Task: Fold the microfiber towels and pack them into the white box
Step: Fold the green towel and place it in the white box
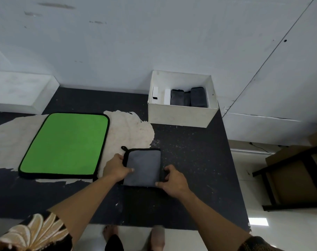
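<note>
Our left hand (116,168) pinches the folded grey towel (143,165) at its left edge; our right hand (173,180) grips its near right corner on the bench (194,160).

Looks like a plain back room or storeroom: bare, scuffed white wall (117,42), worn black table (190,151) with its coating peeled away in patches, glossy tiled floor (290,232), cardboard boxes (295,182) on a dark rack (281,207) alongside.
</note>
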`<control>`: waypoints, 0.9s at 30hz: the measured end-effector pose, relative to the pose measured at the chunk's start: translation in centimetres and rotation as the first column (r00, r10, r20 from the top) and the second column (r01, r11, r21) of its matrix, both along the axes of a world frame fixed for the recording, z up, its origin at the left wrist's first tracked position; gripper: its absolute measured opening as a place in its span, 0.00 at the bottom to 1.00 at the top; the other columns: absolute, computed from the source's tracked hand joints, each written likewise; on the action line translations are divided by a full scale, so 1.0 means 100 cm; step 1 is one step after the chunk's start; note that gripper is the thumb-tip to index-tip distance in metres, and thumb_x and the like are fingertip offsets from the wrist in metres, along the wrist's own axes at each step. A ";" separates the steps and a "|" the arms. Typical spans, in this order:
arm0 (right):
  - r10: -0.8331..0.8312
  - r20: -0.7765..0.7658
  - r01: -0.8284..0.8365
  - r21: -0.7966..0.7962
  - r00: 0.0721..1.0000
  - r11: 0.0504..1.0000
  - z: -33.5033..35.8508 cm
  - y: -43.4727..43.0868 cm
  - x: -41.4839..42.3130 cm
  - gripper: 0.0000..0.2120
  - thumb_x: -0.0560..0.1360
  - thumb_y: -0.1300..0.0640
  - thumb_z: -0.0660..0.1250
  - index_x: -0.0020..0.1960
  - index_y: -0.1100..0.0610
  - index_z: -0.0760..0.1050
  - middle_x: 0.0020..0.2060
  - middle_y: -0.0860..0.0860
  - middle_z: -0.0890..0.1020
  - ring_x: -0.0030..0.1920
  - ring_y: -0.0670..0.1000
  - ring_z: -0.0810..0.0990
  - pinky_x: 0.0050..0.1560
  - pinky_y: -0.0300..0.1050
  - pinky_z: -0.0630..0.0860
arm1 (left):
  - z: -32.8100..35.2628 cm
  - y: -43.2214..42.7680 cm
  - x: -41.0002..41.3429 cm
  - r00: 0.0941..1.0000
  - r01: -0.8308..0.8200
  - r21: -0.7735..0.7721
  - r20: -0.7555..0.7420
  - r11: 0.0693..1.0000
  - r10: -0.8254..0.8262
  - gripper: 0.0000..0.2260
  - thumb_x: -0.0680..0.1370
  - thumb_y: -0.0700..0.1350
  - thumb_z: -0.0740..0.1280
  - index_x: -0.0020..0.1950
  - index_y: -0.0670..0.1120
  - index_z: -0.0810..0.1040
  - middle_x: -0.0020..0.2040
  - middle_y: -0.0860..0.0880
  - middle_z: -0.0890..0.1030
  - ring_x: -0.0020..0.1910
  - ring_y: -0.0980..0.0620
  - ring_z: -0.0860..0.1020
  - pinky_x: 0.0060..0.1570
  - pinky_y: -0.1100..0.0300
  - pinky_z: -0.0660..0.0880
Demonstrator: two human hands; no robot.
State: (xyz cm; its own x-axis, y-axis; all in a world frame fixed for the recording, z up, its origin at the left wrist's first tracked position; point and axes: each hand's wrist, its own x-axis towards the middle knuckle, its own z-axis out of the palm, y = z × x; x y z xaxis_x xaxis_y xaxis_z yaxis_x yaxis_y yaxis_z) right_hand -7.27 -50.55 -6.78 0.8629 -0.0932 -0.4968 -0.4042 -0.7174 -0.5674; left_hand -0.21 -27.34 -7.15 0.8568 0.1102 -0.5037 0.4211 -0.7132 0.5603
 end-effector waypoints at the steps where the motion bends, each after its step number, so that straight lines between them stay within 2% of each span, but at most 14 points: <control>1: 0.037 0.030 -0.036 -0.014 0.999 0.999 0.001 0.003 -0.003 0.38 0.64 0.43 0.78 0.68 0.48 0.65 0.57 0.49 0.75 0.55 0.51 0.78 0.55 0.46 0.77 | -0.001 0.000 -0.001 1.000 0.027 0.004 0.001 1.000 -0.027 0.27 0.66 0.47 0.77 0.60 0.48 0.70 0.51 0.48 0.80 0.50 0.48 0.79 0.48 0.55 0.77; 3: 0.131 0.074 -0.125 -0.086 0.989 0.988 0.002 0.011 -0.010 0.39 0.63 0.43 0.79 0.67 0.45 0.62 0.62 0.49 0.69 0.56 0.54 0.77 0.57 0.50 0.77 | -0.001 0.000 -0.002 0.998 0.050 0.019 0.023 0.999 -0.051 0.29 0.68 0.44 0.75 0.66 0.46 0.68 0.54 0.45 0.80 0.50 0.47 0.78 0.49 0.55 0.76; 5: 0.197 0.121 -0.175 -0.170 0.973 0.970 -0.001 0.019 -0.018 0.32 0.66 0.46 0.77 0.62 0.44 0.61 0.60 0.48 0.66 0.49 0.52 0.77 0.51 0.48 0.77 | -0.001 -0.001 -0.003 0.997 0.056 0.015 0.046 0.998 -0.057 0.27 0.71 0.42 0.74 0.68 0.45 0.68 0.54 0.45 0.80 0.51 0.47 0.78 0.50 0.55 0.76; 8: 0.225 0.150 -0.189 -0.222 0.963 0.957 -0.005 0.025 -0.024 0.19 0.72 0.51 0.72 0.53 0.47 0.64 0.56 0.49 0.67 0.41 0.49 0.73 0.46 0.47 0.77 | 0.000 -0.001 -0.004 0.996 0.052 0.013 0.073 0.999 -0.053 0.25 0.72 0.40 0.72 0.68 0.45 0.70 0.56 0.43 0.81 0.54 0.45 0.79 0.54 0.53 0.76; 12: 0.216 0.173 -0.181 -0.196 0.961 0.964 -0.005 0.022 -0.025 0.09 0.76 0.52 0.67 0.51 0.48 0.67 0.53 0.48 0.71 0.43 0.49 0.75 0.47 0.46 0.77 | 0.001 0.000 -0.005 0.994 0.055 0.017 0.095 0.998 -0.056 0.24 0.72 0.40 0.71 0.68 0.44 0.70 0.56 0.42 0.81 0.54 0.43 0.79 0.55 0.51 0.76; 16: 0.239 0.185 -0.202 -0.197 0.953 0.959 -0.005 0.019 -0.024 0.09 0.76 0.48 0.67 0.52 0.48 0.69 0.52 0.47 0.72 0.45 0.49 0.76 0.48 0.46 0.77 | 0.001 -0.001 -0.006 0.992 0.059 0.020 0.113 0.998 -0.061 0.24 0.73 0.40 0.71 0.68 0.44 0.71 0.53 0.42 0.82 0.51 0.44 0.80 0.51 0.53 0.76; 19: 0.250 0.212 -0.201 -0.228 0.945 0.953 -0.003 0.020 -0.022 0.13 0.74 0.44 0.67 0.53 0.47 0.67 0.52 0.47 0.72 0.45 0.49 0.77 0.45 0.43 0.72 | 0.002 -0.002 -0.007 0.990 0.068 0.023 0.121 0.997 -0.071 0.24 0.73 0.40 0.71 0.68 0.44 0.70 0.51 0.42 0.82 0.50 0.43 0.79 0.47 0.55 0.75; 25: 0.319 0.300 -0.242 -0.269 0.899 0.932 0.003 0.027 -0.020 0.06 0.77 0.51 0.61 0.53 0.50 0.68 0.50 0.49 0.76 0.43 0.51 0.77 0.43 0.44 0.72 | 0.002 -0.003 -0.009 0.987 0.072 0.051 0.141 0.996 -0.079 0.24 0.73 0.40 0.71 0.68 0.43 0.71 0.53 0.42 0.81 0.52 0.43 0.79 0.47 0.56 0.73; 27: 0.356 0.294 -0.272 -0.290 0.887 0.918 0.003 0.027 -0.021 0.05 0.78 0.53 0.59 0.52 0.52 0.69 0.49 0.50 0.77 0.42 0.52 0.77 0.40 0.44 0.69 | 0.001 -0.004 -0.010 0.986 0.069 0.066 0.148 0.995 -0.078 0.25 0.73 0.40 0.71 0.69 0.43 0.70 0.55 0.42 0.80 0.54 0.43 0.79 0.50 0.56 0.73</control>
State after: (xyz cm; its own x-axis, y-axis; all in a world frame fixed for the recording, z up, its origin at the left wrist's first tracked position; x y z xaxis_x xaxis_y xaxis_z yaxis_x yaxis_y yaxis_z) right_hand -9.33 -47.83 -6.50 0.9760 0.1337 -0.1720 0.0482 -0.9026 -0.4277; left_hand -1.19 -27.73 -7.06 0.9293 0.0700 -0.3627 0.2802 -0.7735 0.5685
